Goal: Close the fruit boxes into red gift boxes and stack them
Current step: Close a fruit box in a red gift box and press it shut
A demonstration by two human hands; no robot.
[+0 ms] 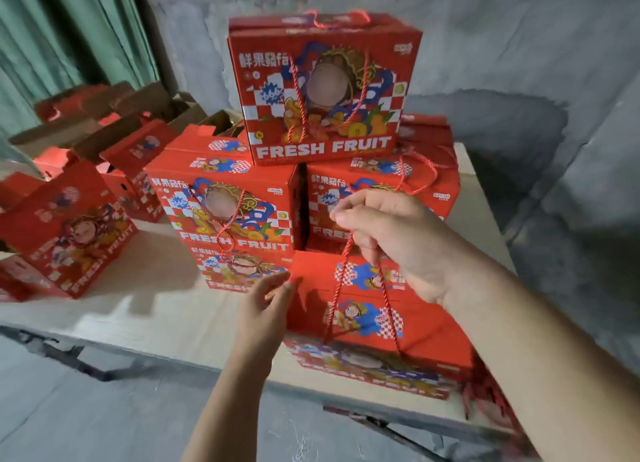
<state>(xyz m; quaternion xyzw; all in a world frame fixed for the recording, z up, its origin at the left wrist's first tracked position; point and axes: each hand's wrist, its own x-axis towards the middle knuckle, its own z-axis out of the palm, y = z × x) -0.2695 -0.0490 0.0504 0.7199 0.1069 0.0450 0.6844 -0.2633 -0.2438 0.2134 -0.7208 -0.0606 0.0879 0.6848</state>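
Two bare forearms enter from the lower edge, with no sleeve in view on either. The left hand and the right hand wear no gloves, rings or watch. Back from each grip, wrists are bare too, unmarked.

Bare surface lies open left of the near box, between it and the tilted box. Behind, the stacked boxes wall off the back; open boxes crowd the far left
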